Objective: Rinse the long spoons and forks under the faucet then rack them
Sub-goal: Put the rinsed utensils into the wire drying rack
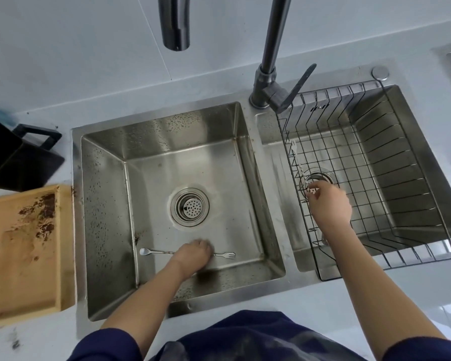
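**Racking one piece, reaching for two more**

Reaching into the left basin [110, 178], the left hand [194, 252] curls over a spoon [151, 251] and fork [225, 255] lying on its floor; actual hold cannot be told. The right hand [330, 201] pinches a utensil [298, 165] inside the wire rack [401, 204], right basin.

2 bare forearms, 2 bare hands: left hand [194, 252], right hand [328, 201]. Dark navy sleeves [107, 345] pushed up near elbows, cuffs loose. Same navy fabric across torso [248, 334], creased, faint pale dusty smudges on front. No gloves, rings, watch visible.
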